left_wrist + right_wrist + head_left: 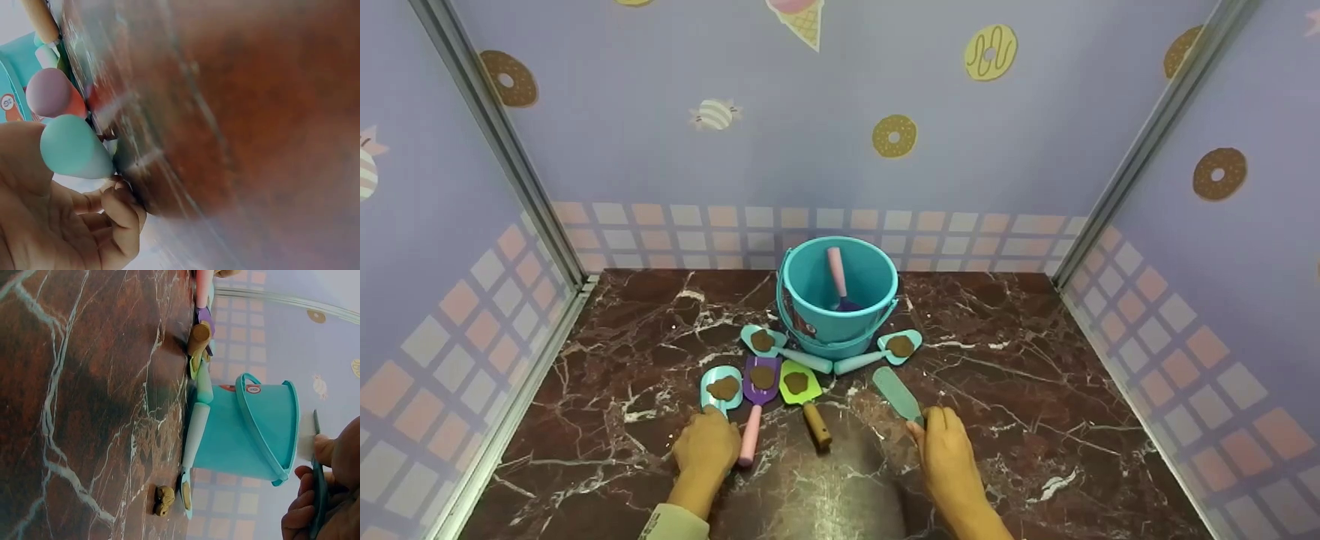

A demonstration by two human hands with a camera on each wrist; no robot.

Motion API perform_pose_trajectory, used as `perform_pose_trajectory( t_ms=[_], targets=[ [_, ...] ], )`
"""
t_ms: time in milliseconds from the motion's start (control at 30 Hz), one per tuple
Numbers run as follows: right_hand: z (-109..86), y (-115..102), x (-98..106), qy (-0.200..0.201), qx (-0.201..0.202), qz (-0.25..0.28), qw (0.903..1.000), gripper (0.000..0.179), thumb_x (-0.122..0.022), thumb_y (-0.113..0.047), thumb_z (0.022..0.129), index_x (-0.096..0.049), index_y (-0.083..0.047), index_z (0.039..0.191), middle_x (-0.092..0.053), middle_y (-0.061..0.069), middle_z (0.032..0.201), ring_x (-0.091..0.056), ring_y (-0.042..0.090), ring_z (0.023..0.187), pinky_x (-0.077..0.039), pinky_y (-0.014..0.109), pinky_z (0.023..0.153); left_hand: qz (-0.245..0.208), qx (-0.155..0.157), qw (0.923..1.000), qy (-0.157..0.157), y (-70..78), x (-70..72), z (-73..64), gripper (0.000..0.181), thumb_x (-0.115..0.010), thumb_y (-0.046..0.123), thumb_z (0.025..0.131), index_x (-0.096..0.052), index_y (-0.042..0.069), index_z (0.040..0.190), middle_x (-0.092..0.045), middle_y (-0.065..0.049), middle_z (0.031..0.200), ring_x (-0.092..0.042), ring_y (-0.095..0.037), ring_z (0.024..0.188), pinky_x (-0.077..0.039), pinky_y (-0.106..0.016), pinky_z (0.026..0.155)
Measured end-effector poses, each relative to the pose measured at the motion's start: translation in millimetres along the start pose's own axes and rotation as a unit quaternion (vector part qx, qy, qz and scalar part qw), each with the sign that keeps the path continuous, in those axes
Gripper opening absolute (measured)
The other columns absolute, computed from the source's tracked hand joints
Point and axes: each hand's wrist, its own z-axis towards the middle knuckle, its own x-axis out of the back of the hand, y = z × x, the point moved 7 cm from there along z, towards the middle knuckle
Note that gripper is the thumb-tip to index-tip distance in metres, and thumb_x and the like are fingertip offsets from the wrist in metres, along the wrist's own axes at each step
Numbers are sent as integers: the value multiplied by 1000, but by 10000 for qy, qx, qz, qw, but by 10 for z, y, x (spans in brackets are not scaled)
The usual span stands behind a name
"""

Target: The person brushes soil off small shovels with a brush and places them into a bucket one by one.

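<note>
"Near the middle of the bench's (1020, 375) back edge, what stands?"

"An upright turquoise bucket (840, 328). Inside leans a pink-handled shovel (837, 271), its purple blade down."

"What else carries something?"

"Five shovels lie on the bench, each blade bearing a brown lump. Two turquoise shovels (861, 363) lie at the bucket's foot, handles almost meeting. Nearer the left edge, side by side, are the leftmost turquoise shovel (711, 379), a purple shovel (751, 435) with a pink handle, and a lime-green shovel (817, 427) with a brown handle."

"And the hands?"

"The person's left grip (706, 444) is curled round the leftmost shovel's handle. The right grip (949, 450) pinches a pale green spatula (896, 390), raised above the bench, front-right of the bucket."

"Does another view add anything?"

"The right wrist view shows a loose lump (163, 500), apparently on the bench itself, which the head view does not show."

"Any writing?"

"The bucket bears a red label with a round white badge (254, 388); its lettering is too small to read."
</note>
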Motion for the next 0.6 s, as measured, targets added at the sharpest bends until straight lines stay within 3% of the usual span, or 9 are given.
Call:
perform_pose_trajectory(
  t_ms=[167, 367, 600],
  targets=[
    [-11, 11, -23, -199, -221, -70, 9995, 24, -75, -11, 89, -55, 0, 93, -41, 1, 78, -39, 14, 67, -44, 36, 57, -49, 14, 9999, 154, -47, 28, -35, 37, -58, 16, 95, -51, -15, 115, -61, -36, 103, -63, -56, 93, -51, -66, 73],
    [6, -2, -14, -97, -57, -220, 9997, 23, -77, -13, 88, -58, 0, 92, -43, 3, 79, -42, 17, 68, -43, 35, 58, 77, -197, 9982, 563, -45, 130, -91, 31, -54, 12, 96, -49, -10, 118, -57, -35, 108, -60, -55, 98, -49, -68, 73],
    [40, -29, -4, 97, 121, -258, 9995, 22, -74, -16, 88, -65, 1, 99, -47, 5, 80, -41, 18, 69, -40, 34, 59, 311, -939, 9852, 1402, 247, 361, -278, 34, -59, 27, 101, -58, 3, 125, -58, -26, 107, -58, -46, 100, -48, -62, 71]
  ],
)
